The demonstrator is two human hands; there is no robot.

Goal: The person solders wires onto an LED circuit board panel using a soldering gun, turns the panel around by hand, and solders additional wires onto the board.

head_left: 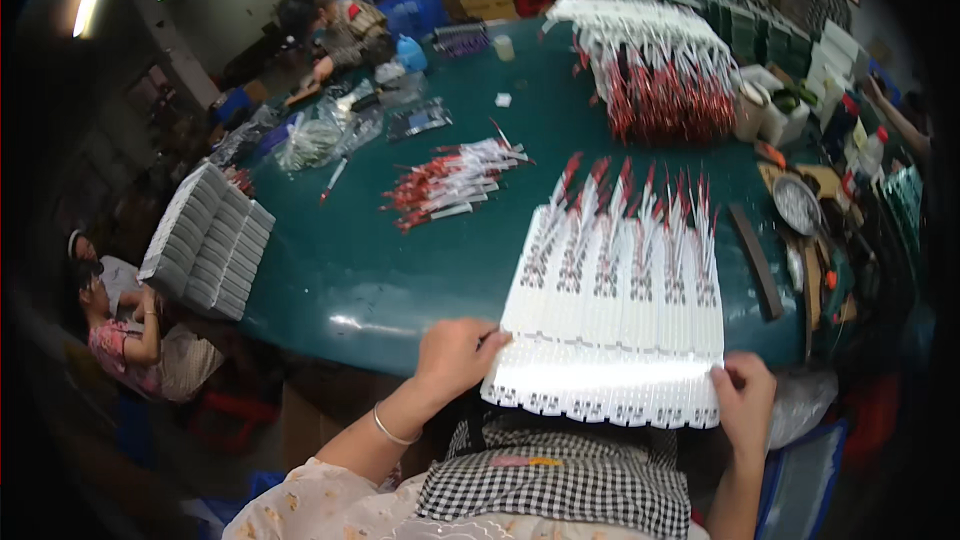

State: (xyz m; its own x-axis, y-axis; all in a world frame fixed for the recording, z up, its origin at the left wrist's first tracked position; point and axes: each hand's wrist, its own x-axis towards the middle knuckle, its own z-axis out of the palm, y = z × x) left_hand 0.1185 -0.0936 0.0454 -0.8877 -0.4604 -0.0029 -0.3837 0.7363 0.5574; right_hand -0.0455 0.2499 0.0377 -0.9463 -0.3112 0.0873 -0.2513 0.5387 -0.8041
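Observation:
A white circuit board panel, made of several side-by-side strips, lies partly on the table and juts past its near edge toward me. Red and white wires stick out from its far end. My left hand is closed on the panel's left edge, thumb on top. On the opposite edge, my right hand pinches the panel near its lower right corner. A loose bunch of red and white wires rests on the table beyond my left hand.
The green table carries a tall stack of wired white panels at the far right. A grey bar and a metal bowl lie to the right. White stacked panels stand at the left edge. Other people sit around the table.

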